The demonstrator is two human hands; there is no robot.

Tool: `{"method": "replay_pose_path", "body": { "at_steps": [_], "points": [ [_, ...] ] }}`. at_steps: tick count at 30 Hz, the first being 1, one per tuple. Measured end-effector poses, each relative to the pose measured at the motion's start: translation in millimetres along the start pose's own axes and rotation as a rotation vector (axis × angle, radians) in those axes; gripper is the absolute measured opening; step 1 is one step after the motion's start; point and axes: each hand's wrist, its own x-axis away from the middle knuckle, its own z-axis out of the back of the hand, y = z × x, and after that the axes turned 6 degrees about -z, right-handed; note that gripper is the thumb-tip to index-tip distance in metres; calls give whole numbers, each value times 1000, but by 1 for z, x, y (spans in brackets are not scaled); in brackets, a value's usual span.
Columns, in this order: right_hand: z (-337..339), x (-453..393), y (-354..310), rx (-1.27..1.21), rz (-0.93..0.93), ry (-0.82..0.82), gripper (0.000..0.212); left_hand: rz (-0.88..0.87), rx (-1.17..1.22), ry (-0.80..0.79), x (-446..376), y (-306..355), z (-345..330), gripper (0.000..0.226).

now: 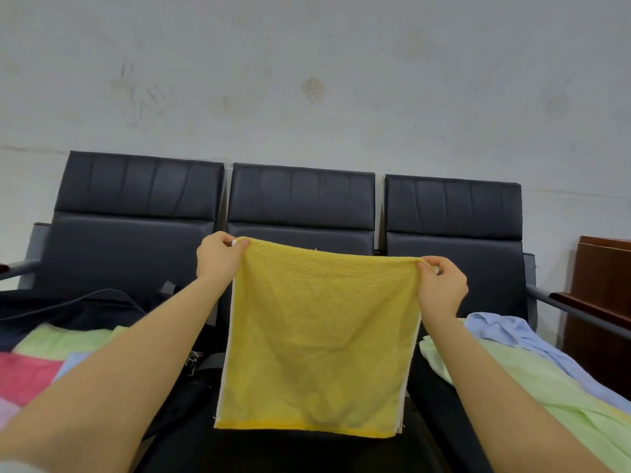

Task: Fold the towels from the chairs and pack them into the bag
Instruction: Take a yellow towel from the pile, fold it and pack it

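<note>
A yellow towel hangs in the air in front of the middle chair, folded over at its top edge. My left hand pinches its top left corner and my right hand pinches its top right corner. A black bag lies on the left chair's seat, its opening partly hidden behind my left forearm. A light green towel and a light blue towel lie loose on the right chair. On the left, folded green, pink and pale blue towels lie by the bag.
Three dark padded chairs stand in a row against a grey wall. Metal armrests with wooden tops stick out at far left and far right. A brown wooden cabinet stands to the right of the chairs.
</note>
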Motion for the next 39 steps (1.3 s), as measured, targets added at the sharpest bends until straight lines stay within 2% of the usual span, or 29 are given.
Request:
{"method": "replay_pose_path", "body": {
  "at_steps": [3, 8, 18, 24, 28, 33, 39],
  "points": [
    [-2, 1, 2, -86, -12, -36, 10, 58, 80, 27, 4, -3, 1, 16],
    [-8, -4, 9, -116, -36, -20, 20, 171, 261, 61, 8, -17, -5, 9],
    [-33, -24, 50, 78, -8, -9, 12, 186, 164, 34, 4, -64, -36, 16],
    [-66, -49, 76, 94, -122, -76, 10, 256, 154, 2, -15, -83, -71, 16],
    [-85, -64, 69, 2, -78, -117, 7, 230, 232, 15, -36, -73, -92, 18],
    [-98, -77, 51, -150, -13, -131, 7, 114, 383, 140, -49, -48, -104, 14],
    [-83, -50, 73, -169, -2, -184, 7, 145, 412, 198, -9, -60, -95, 14]
  ]
}}
